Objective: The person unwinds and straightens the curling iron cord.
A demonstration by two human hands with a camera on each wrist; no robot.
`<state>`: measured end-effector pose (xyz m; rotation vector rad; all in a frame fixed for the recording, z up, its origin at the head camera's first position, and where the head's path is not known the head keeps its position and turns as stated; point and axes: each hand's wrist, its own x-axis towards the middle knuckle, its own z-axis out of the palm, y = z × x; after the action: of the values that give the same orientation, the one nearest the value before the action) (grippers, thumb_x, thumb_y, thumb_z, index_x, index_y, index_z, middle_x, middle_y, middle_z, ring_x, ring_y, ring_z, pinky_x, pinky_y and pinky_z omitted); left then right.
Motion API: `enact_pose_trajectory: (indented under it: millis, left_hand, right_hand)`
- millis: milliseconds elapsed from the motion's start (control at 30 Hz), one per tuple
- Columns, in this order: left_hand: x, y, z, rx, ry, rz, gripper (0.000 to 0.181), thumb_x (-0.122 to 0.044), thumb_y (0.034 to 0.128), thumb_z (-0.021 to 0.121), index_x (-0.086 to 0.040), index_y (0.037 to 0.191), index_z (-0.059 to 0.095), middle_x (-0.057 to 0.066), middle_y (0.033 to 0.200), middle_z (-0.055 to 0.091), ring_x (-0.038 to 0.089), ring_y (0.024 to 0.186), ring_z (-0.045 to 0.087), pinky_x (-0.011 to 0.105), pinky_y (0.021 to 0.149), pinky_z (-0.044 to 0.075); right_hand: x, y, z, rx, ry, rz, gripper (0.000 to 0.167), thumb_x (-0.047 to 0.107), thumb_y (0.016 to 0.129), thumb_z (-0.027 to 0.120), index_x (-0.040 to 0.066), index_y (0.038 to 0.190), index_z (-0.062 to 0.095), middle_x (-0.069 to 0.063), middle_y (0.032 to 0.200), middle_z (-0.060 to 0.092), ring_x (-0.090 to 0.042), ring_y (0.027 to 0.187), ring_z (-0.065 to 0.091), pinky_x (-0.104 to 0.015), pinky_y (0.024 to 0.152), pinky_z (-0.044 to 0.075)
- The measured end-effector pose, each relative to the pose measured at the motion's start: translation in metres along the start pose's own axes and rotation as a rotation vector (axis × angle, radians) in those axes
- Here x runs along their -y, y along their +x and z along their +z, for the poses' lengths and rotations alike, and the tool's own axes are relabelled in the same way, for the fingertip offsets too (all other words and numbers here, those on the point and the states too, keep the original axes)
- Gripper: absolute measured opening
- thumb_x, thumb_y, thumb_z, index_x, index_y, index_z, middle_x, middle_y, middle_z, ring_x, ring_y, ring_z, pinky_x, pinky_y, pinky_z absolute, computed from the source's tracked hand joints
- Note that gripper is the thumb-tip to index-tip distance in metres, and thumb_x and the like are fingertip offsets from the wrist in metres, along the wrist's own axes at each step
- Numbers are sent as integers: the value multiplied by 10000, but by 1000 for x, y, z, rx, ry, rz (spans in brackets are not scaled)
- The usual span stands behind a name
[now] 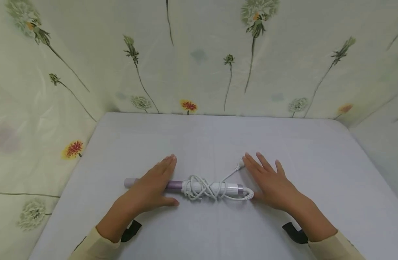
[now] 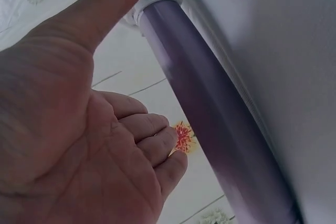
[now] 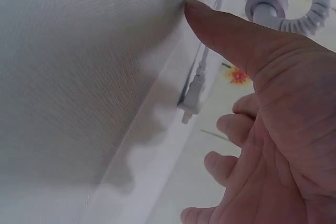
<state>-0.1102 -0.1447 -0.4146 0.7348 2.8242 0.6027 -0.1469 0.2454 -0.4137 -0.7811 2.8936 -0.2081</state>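
Observation:
A hair-styling iron [image 1: 232, 188] lies crosswise on the white table, with a purple barrel [image 2: 194, 98] to the left and a white handle to the right. Its white cord [image 1: 205, 187] is wound several times around the handle, and the loose end runs to a two-pin plug [image 3: 194, 90]. My left hand [image 1: 150, 186] is over the barrel, fingers extended and thumb spread. Whether it touches the barrel is hard to tell. Beside the handle's end, my right hand [image 1: 272, 186] has its fingers spread, close to the plug and the cord's strain relief [image 3: 310, 19], gripping nothing.
The table [image 1: 218, 144] has a white cover and a straight back edge. Behind and at the sides hangs cloth [image 1: 199, 72] printed with dandelions and flowers. Black straps [image 1: 132, 231] show below both wrists, next to pale sleeves [image 1: 96, 245].

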Motion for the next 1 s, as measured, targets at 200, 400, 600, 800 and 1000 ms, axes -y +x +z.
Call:
enact_pose_trajectory:
  millis: [200,400,600,800,1000]
  left_hand:
    - [-3,4,5,27,-28,-22,1211,-406,818,909,31,1647,142,167,1724,148,329,1580,185,499,1254,227]
    - [-5,7,13,59,-36,-50,1145,-406,840,891,21,1644,197,161,1712,206,324,1567,235,494,1247,255]
    - [-6,8,14,97,-22,-73,938,-343,889,858,24,1596,364,158,1651,374,334,1515,363,502,1218,321]
    - [-6,9,10,86,-13,-51,781,-309,935,811,16,1550,457,169,1615,431,355,1492,395,522,1208,331]
    - [-5,12,12,64,-24,-22,688,-276,953,794,6,1513,513,172,1588,466,362,1478,412,526,1201,342]
  right_hand:
    - [1,7,6,40,1,-4,885,271,970,757,160,1678,238,-57,1733,210,-403,1585,110,-789,1151,63]
    - [0,4,13,29,-7,-16,773,303,1019,695,173,1666,293,-64,1723,240,-401,1584,118,-779,1157,69]
    - [0,7,19,-14,-42,-81,712,287,1015,699,201,1640,370,-73,1703,296,-383,1581,153,-767,1164,94]
    - [2,14,22,-52,-95,-147,622,235,1010,705,208,1587,473,-62,1658,392,-363,1569,220,-755,1171,128]
    - [3,18,23,-69,-107,-177,551,166,1002,705,177,1531,550,-82,1631,433,-376,1554,260,-763,1159,178]
